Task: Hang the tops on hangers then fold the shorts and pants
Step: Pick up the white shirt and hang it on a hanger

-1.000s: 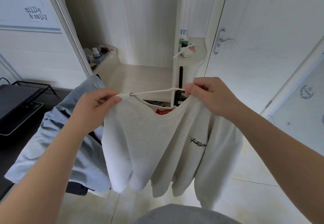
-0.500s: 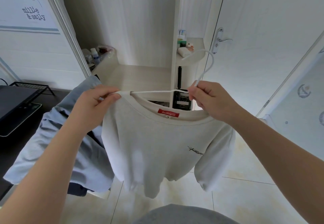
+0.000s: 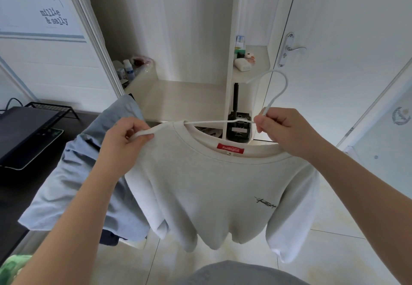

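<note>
A pale grey T-shirt (image 3: 207,191) with a red neck label hangs in front of me, held up in the air. A thin white hanger (image 3: 277,84) runs through its neck opening, hook pointing up and away. My left hand (image 3: 124,142) pinches the shirt's left shoulder over the hanger's arm. My right hand (image 3: 283,128) pinches the hanger at the base of its hook, by the shirt's right shoulder. The hanger's right arm is hidden under the fabric.
A light blue garment (image 3: 93,173) drapes over the edge of a dark table (image 3: 29,186) at the left, with a black stand on it. An open white wardrobe (image 3: 185,97) with small bottles faces me. A white door (image 3: 347,46) stands at the right. The floor is tiled.
The shirt has spread out flat on the hanger and its right shoulder now sits over the hanger arm. The hook has swung upright. Both hands keep their grip.
</note>
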The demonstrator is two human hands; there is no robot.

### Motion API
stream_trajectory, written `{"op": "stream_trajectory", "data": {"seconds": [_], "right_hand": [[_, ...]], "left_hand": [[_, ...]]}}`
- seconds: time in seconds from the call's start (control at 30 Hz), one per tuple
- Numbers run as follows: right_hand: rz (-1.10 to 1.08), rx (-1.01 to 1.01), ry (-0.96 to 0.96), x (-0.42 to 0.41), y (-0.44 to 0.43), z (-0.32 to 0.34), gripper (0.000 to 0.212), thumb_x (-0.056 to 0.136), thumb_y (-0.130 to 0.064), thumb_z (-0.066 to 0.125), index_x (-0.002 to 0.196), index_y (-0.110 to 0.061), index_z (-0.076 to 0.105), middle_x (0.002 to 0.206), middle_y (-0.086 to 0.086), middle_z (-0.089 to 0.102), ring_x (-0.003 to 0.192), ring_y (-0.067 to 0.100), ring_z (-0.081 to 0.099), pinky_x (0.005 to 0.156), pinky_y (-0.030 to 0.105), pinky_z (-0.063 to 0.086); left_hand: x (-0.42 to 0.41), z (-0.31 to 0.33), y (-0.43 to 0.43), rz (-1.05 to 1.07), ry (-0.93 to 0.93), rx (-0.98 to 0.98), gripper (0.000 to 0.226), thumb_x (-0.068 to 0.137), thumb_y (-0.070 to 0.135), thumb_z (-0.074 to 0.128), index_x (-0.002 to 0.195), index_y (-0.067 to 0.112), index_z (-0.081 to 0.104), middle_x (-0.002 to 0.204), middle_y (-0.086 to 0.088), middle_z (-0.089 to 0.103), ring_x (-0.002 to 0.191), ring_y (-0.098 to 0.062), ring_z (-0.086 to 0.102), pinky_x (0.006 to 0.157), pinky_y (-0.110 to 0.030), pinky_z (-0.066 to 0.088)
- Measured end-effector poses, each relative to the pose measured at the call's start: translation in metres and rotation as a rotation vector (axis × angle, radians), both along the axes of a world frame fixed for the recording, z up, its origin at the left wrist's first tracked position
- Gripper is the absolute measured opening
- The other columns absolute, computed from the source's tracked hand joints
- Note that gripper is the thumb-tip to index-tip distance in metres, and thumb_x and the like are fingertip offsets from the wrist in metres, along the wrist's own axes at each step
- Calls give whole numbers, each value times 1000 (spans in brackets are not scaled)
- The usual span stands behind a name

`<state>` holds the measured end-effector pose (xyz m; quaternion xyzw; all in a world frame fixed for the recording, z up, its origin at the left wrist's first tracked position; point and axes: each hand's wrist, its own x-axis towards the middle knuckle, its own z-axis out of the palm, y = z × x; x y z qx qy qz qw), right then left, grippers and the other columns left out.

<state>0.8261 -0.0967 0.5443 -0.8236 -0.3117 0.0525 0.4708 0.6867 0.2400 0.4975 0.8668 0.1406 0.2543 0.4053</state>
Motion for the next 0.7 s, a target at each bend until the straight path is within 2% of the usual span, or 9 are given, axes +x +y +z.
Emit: {"op": "stream_trajectory", "data": {"seconds": [0.1,0.17,0.23,0.3,0.33,0.43,0.53,0.7], "right_hand": [[-14,53,8,-6,7,-2,38,101,-22,57,63,-27,60,46,-15,38,42,5,32,46,11,28],[-11,61,21,-9,11,-4,34,102,-20,56,68,-18,60,44,-17,37,41,4,33,46,9,27],[-6,52,23,-10,13,-7,33,102,-20,55,72,-9,60,44,-18,39,41,3,35,47,8,28],[-4,48,27,-10,13,-9,33,102,-21,55,71,-10,60,44,-18,40,42,3,35,47,9,29],[2,44,30,-10,13,-10,33,102,-22,56,71,-12,60,44,-17,39,42,3,34,46,9,28],[24,39,42,-11,14,-10,33,102,-24,56,71,-14,61,45,-16,39,43,4,32,46,10,28],[33,54,39,-10,19,-9,35,102,-24,56,68,-19,60,45,-16,38,42,4,33,46,9,28],[68,58,55,-5,23,-12,38,102,-24,56,64,-28,62,45,-15,37,41,4,31,45,10,28]], "left_hand": [[2,7,-7,-103,85,-15,15,91,25,70,95,38,64,98,14,66,93,-6,61,78,-15,45],[4,10,-13,-214,142,-20,8,96,36,62,100,39,68,95,16,70,88,1,63,76,-10,48],[4,9,-19,-240,162,-8,14,99,32,59,93,37,71,82,10,70,72,-6,61,66,-12,48],[4,8,-22,-210,136,-36,15,98,24,61,93,31,74,82,5,71,76,-16,63,73,-23,49],[3,8,-22,-203,118,-47,15,97,22,63,94,31,74,85,7,72,81,-16,64,78,-24,48],[3,10,-24,-222,84,1,20,97,18,64,93,37,70,84,16,71,79,-4,63,75,-11,45],[3,12,-32,-236,69,43,19,98,15,62,98,33,68,87,26,69,82,7,61,74,-3,40],[5,8,-42,-229,91,126,13,102,15,53,99,20,64,87,12,65,87,3,56,72,-7,40]]}}
